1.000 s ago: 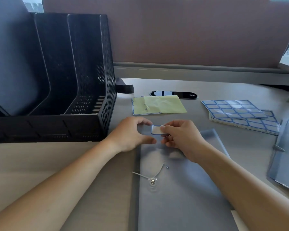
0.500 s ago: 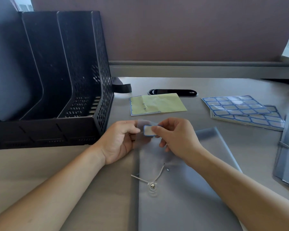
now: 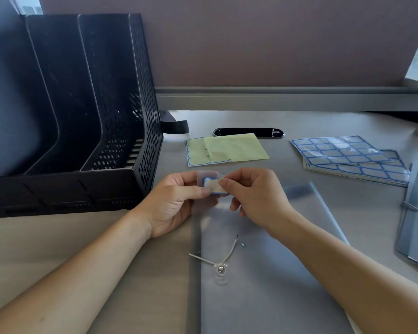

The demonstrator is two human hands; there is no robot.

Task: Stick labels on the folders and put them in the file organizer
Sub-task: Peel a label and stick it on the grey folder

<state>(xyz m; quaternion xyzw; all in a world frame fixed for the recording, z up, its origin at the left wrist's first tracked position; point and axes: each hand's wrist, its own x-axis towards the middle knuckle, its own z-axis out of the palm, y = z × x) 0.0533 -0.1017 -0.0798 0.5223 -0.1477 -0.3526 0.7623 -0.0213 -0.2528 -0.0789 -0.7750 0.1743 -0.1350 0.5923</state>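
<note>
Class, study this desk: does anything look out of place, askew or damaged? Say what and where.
The yellow backing sheet, at the centre of the view, is creased and stripped, with only a blue border strip left along its left edge. The label sheets to the right lie fanned askew, not squared. Nothing looks spilled.

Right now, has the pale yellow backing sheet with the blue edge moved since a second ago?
No. The pale yellow backing sheet still lies against the black oval desk grommet, as before.
</note>
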